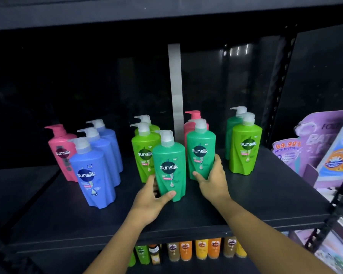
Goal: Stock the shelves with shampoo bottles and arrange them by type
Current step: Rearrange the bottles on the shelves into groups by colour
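Observation:
Pump shampoo bottles stand on a dark shelf (255, 202). My left hand (152, 198) grips the base of a teal-green bottle (169, 165) at the front centre. My right hand (212, 178) wraps the lower part of a second teal-green bottle (200, 149) just right of it. Behind the first stand two lime-green bottles (144, 153). Three blue bottles (91, 173) line up at the left, with a pink bottle (58, 147) beside them. Another pink bottle (192, 117) is partly hidden behind the second teal one. At the right, a lime-green bottle (245, 147) fronts a teal one (231, 127).
A grey upright strip (175, 91) rises at the shelf's back. A purple cardboard display (309, 147) with packaged goods borders the right end. Small orange, yellow and green bottles (194, 250) fill the shelf below. The shelf above (127, 14) overhangs closely.

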Action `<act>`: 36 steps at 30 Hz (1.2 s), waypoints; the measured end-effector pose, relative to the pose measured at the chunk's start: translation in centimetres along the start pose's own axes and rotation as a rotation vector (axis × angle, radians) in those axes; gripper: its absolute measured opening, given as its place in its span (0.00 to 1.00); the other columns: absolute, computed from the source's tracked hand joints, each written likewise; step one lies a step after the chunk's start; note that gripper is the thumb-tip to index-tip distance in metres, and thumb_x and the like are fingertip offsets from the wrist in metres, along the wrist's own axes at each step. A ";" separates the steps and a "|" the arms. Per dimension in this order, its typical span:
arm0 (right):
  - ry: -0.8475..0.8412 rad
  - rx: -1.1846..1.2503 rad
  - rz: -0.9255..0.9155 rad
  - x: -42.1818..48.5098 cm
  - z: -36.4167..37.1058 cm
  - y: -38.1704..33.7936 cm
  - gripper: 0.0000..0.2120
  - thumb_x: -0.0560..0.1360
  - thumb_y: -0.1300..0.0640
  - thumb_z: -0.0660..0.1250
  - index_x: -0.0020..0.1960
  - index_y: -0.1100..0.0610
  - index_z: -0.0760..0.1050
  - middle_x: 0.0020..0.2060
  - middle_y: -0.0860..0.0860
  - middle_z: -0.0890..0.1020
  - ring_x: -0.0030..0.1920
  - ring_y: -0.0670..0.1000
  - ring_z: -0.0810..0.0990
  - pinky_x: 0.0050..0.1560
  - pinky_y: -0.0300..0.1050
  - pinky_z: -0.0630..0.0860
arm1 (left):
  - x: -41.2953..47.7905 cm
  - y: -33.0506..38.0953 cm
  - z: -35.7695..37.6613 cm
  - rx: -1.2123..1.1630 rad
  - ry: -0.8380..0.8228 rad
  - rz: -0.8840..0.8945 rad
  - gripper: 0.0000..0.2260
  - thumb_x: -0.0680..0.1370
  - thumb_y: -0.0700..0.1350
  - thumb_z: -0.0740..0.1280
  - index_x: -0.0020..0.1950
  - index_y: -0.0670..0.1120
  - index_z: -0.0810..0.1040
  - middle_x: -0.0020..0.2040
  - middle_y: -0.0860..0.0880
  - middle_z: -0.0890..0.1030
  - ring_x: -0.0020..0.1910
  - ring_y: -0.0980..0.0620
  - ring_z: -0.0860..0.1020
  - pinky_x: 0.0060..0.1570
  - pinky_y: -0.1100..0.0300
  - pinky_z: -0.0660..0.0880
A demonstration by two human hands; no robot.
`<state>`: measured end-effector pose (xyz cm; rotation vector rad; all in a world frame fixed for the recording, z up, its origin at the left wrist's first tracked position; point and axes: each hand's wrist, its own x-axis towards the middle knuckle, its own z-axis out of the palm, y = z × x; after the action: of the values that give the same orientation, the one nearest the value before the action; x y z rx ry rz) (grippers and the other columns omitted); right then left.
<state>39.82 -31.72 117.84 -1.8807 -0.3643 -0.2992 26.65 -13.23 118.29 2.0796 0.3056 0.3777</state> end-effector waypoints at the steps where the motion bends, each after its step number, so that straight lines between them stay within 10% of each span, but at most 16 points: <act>1: 0.008 -0.016 -0.007 -0.3 -0.3 0.2 0.37 0.67 0.59 0.80 0.69 0.48 0.64 0.57 0.46 0.77 0.60 0.49 0.75 0.64 0.53 0.74 | 0.0 0.0 0.0 -0.002 0.008 -0.002 0.24 0.73 0.49 0.79 0.63 0.59 0.71 0.55 0.61 0.81 0.53 0.70 0.78 0.47 0.78 0.71; 14: 0.047 -0.088 0.069 -3.8 -8.6 3.6 0.39 0.64 0.47 0.81 0.69 0.41 0.63 0.58 0.45 0.75 0.62 0.53 0.76 0.63 0.59 0.76 | 0.4 4.3 5.5 -0.040 -0.121 0.085 0.24 0.68 0.51 0.82 0.60 0.59 0.76 0.52 0.59 0.84 0.49 0.64 0.80 0.47 0.70 0.74; 24: 0.158 -0.154 0.179 -2.3 -13.7 4.5 0.37 0.69 0.59 0.80 0.71 0.48 0.63 0.60 0.51 0.72 0.65 0.57 0.73 0.68 0.59 0.71 | 0.6 7.2 10.3 -0.046 -0.262 0.134 0.27 0.71 0.50 0.81 0.66 0.59 0.75 0.58 0.60 0.83 0.56 0.62 0.80 0.57 0.61 0.78; 31: 0.178 -0.131 0.221 -1.4 -15.9 4.5 0.34 0.70 0.60 0.79 0.70 0.52 0.66 0.60 0.54 0.75 0.63 0.58 0.76 0.65 0.55 0.73 | 0.6 8.7 12.4 -0.030 -0.321 0.152 0.22 0.75 0.45 0.77 0.67 0.55 0.75 0.55 0.61 0.83 0.51 0.69 0.79 0.46 0.74 0.73; 36: 0.359 -0.131 0.108 -3.7 -16.0 4.4 0.26 0.76 0.52 0.74 0.70 0.53 0.69 0.63 0.53 0.75 0.66 0.55 0.72 0.67 0.58 0.72 | -0.1 8.7 13.3 -0.036 -0.327 0.163 0.20 0.77 0.48 0.76 0.67 0.54 0.76 0.56 0.59 0.82 0.54 0.63 0.80 0.55 0.62 0.80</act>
<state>37.69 -48.63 117.88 -1.9201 0.0011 -0.5880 32.24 -28.04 119.28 2.0963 -0.0656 0.1333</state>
